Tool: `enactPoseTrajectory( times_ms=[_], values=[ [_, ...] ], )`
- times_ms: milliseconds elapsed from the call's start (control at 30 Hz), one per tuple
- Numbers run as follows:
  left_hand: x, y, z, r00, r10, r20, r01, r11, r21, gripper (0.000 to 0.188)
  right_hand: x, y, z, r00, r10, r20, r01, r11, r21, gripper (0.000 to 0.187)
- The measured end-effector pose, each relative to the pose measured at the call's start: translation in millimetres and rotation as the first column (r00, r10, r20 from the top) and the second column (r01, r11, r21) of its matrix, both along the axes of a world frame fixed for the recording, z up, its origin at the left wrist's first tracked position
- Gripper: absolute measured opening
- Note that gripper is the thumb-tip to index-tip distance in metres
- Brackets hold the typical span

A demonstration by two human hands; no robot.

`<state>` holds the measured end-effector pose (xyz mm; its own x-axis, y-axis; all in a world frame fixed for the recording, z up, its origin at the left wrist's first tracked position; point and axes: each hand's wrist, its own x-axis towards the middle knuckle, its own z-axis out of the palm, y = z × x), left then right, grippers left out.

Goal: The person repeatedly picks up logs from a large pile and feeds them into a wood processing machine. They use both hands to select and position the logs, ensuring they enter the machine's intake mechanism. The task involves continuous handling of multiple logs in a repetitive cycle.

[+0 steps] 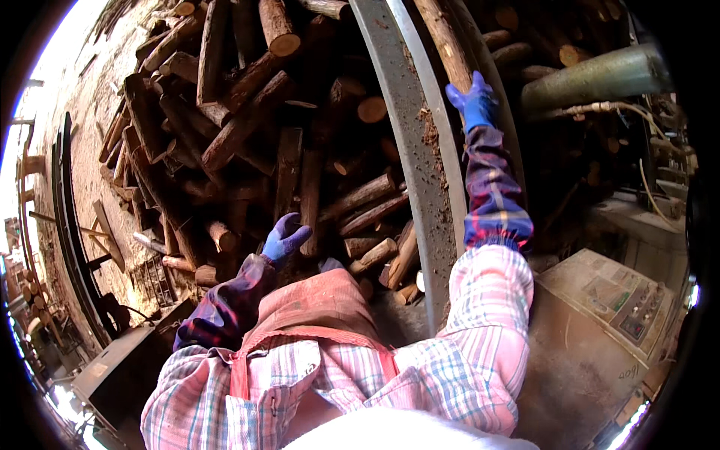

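Nearest, the person wears a pink checked shirt point(472, 375) under a reddish apron point(315, 304). At three o'clock from the body stands a dusty metal cabinet point(570, 367) with a control panel on its sloping top.

The left hand point(286, 238), in a blue-purple glove, is held in front of the apron, fingers loosely spread, with nothing visible in its grasp. A big jumbled log pile point(247, 142) fans out from ten to one o'clock of it; whether the glove touches any piece cannot be told.

Farther out, a grey metal beam point(409, 142) curves past at nine o'clock of the right hand point(472, 103). That hand, gloved in blue, reaches forward with fingers apart against the near end of a pale brown log point(444, 37); whether they close around it cannot be made out. The log extends away toward eleven o'clock from the right hand, and lies at one o'clock from the left, well apart. A thick greenish cylinder point(596, 82) sits near three o'clock of the right hand.
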<state>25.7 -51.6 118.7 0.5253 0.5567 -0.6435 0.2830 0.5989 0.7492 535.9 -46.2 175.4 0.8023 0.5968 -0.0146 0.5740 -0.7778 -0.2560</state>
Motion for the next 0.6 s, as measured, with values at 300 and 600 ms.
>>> enactPoseTrajectory(
  times_ms=[300,600],
  values=[
    [-20,-3,-68,0.993,-0.109,-0.050,0.117,0.974,0.195,0.061,-56,-48,-2,0.901,0.049,0.431,-0.157,0.963,0.221,0.071],
    [-80,-60,-162,0.879,-0.453,-0.149,0.441,0.891,-0.108,0.065,-343,-209,-205,0.974,0.186,-0.131,-0.080,0.820,0.567,0.035]
  ],
)
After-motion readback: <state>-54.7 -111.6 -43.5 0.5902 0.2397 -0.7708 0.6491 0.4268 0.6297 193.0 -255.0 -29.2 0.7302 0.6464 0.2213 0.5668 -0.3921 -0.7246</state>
